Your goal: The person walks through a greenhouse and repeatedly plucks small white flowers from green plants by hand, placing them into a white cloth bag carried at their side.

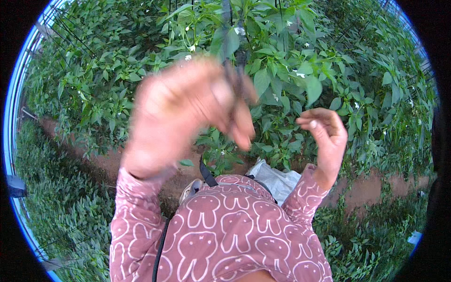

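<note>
My left hand (pixel 176 105) is raised close to the camera and blurred, its fingers bent. A dark, blurred cord-like strand (pixel 240 60) runs down to its fingers; whether they grip it is unclear. Pepper plants (pixel 271 77) with green leaves and small white flowers stand directly before me. To the right, my right hand (pixel 326 132) is lifted beside the foliage, with fingers loosely curled and the thumb near them. Nothing shows in that hand.
Thin dark strings (pixel 280 24) hang among the plants. A white plastic sack (pixel 276 178) lies by my legs. Bare brown soil (pixel 366 192) forms a path between rows, and more plants (pixel 81 225) grow behind me. A dark strap (pixel 207 172) lies at my waist.
</note>
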{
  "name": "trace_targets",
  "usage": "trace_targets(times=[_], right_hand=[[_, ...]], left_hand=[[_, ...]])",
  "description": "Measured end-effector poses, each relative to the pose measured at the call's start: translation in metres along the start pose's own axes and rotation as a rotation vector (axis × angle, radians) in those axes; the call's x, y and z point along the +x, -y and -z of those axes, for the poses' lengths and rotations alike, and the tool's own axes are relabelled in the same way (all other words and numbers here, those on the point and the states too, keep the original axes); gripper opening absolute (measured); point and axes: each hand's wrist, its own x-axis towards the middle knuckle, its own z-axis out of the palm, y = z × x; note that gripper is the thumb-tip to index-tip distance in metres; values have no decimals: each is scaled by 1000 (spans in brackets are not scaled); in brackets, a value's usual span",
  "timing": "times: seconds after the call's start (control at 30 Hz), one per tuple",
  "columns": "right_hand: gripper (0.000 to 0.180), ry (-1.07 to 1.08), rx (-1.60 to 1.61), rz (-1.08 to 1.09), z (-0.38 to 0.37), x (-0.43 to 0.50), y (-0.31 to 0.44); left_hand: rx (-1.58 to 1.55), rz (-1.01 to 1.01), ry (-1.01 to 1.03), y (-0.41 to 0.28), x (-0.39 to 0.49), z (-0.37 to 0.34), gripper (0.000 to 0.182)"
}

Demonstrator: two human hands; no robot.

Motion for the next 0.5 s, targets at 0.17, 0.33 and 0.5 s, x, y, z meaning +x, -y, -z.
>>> trace_targets(times=[0.17,0.33,0.5], right_hand=[[41,290,228,-154,-48,-31,-13],[16,345,143,28,-89,-42,-39],[14,142,270,-26,-93,-37,-37]], left_hand=[[-305,424,280,105,-46,-8,26],[-101,446,156,131,-60,-3,22],[-138,427,-5,138,-61,0,20]])
